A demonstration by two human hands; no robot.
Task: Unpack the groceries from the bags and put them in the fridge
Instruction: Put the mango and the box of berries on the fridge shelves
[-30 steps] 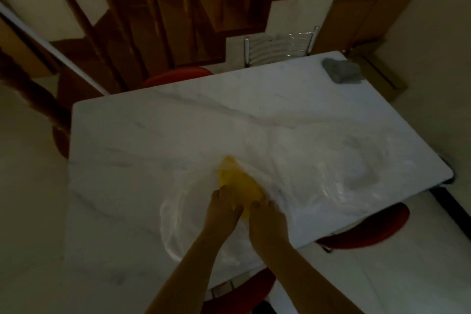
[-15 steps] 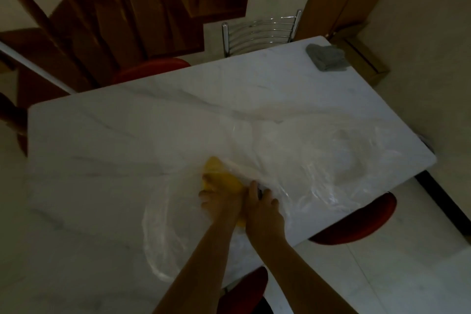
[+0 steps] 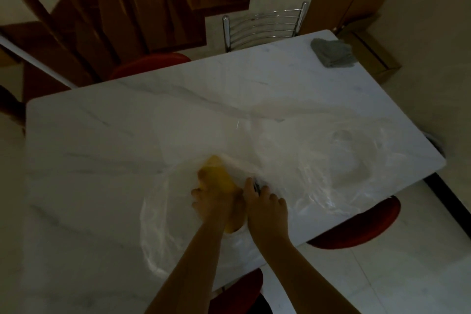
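Note:
Clear plastic bags (image 3: pixel 318 168) lie spread over the near half of a white marble table (image 3: pixel 127 135). A yellow item (image 3: pixel 219 176) sits inside the left bag, near the table's front edge. My left hand (image 3: pixel 211 204) is curled around the yellow item from the left. My right hand (image 3: pixel 265 206) lies beside it on the right, fingers pinching the clear plastic; something small and dark shows between its fingers. The room is dim and the yellow item's lower part is hidden by my hands.
A folded grey cloth (image 3: pixel 331 55) lies on the table's far right corner. Red-seated chairs (image 3: pixel 356 227) stand at the near edge and one (image 3: pixel 150 64) at the far edge, beside a chrome-backed chair (image 3: pixel 265 25). A wooden staircase (image 3: pixel 102 7) rises behind.
My left hand has slid forward and closed around the yellow item. My right hand moved up beside it onto the plastic. The view shifted slightly.

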